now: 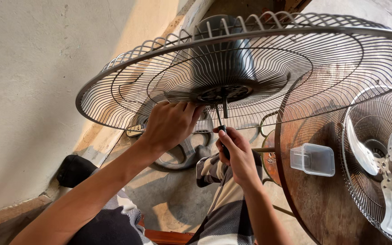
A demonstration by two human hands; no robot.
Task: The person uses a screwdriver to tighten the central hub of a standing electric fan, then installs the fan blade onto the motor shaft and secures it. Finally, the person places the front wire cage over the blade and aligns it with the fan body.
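A large wire fan guard [128,81] with a dark motor housing [225,50] at its centre is held up before me. My left hand [171,122] presses against the guard's underside near the hub. Gripped in my right hand [234,152] is a black-handled screwdriver [221,119], whose shaft points up at the hub plate [225,93].
A round wooden table [314,195] at the right carries a clear plastic box [313,159] and a second fan [382,163] with metal blades inside its guard. A fan base part [182,152] lies on the concrete floor below. A plastered wall [28,90] rises at the left.
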